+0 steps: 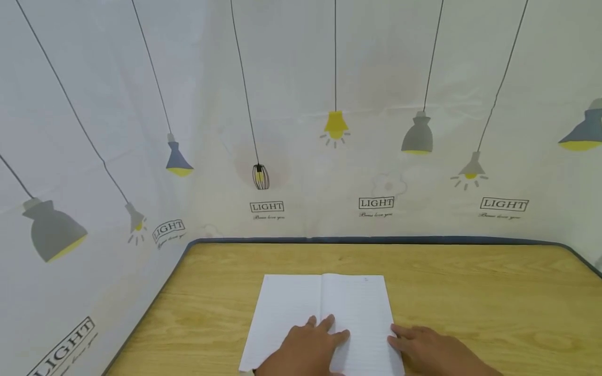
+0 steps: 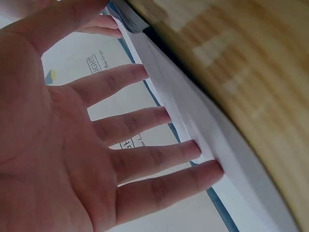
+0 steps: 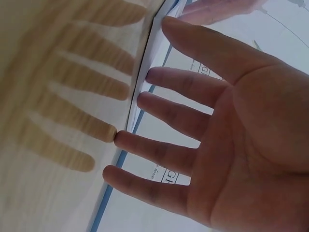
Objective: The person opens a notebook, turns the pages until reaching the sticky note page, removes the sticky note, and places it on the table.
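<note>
An open notebook (image 1: pixel 362 303) with white ruled pages lies flat in the lower middle of the head view. My left hand (image 1: pixel 308 347) rests across its centre fold, fingers spread and straight. In the left wrist view, those fingertips touch the white page (image 2: pixel 212 128). At the notebook's right edge is my right hand (image 1: pixel 435 351), its fingertips on the edge of the right page. The right wrist view shows this hand (image 3: pixel 217 130) with straight, spread fingers and nothing gripped. Part of the lower pages is hidden under the left hand.
The notebook lies on a wood-grain table (image 1: pixel 470 282) with a dark rim. A pale wall covering (image 1: pixel 301 62) printed with hanging lamps and "LIGHT" labels stands behind the table and along its left side.
</note>
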A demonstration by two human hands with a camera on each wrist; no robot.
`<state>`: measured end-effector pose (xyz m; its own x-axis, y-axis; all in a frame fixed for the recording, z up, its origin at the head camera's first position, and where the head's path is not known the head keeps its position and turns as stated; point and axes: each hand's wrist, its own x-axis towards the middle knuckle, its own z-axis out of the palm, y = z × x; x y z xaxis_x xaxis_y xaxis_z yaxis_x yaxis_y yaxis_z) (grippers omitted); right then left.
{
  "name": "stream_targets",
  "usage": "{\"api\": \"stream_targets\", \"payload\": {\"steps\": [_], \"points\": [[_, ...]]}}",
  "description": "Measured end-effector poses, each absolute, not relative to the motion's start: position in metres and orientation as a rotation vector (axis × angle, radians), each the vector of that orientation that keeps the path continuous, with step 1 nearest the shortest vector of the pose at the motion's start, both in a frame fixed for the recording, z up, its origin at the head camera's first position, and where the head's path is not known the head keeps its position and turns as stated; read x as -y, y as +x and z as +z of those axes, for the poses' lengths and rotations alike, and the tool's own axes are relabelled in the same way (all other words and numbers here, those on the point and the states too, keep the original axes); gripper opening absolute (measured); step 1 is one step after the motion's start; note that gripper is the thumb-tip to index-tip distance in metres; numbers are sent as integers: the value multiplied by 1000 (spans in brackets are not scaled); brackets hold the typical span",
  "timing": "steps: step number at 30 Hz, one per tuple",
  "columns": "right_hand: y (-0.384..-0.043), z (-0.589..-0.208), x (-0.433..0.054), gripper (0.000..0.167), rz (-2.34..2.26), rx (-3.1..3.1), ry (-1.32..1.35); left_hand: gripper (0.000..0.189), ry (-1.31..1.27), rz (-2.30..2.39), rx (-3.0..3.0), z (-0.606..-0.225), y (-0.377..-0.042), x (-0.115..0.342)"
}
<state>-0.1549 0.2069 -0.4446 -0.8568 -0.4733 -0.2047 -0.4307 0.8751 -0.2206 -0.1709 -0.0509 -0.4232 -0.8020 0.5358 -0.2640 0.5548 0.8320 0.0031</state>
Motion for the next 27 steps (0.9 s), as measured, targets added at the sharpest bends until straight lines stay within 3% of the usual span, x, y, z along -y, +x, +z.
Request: {"api": "stream_targets", "payload": {"steps": [7, 27], "points": [[-154, -443, -212, 61, -210, -2833, -750, 63, 873, -109, -2730, -423, -173, 54], [-154, -432, -217, 61, -353, -2779, -665, 47, 903, -44, -2751, -417, -172, 55]]}}
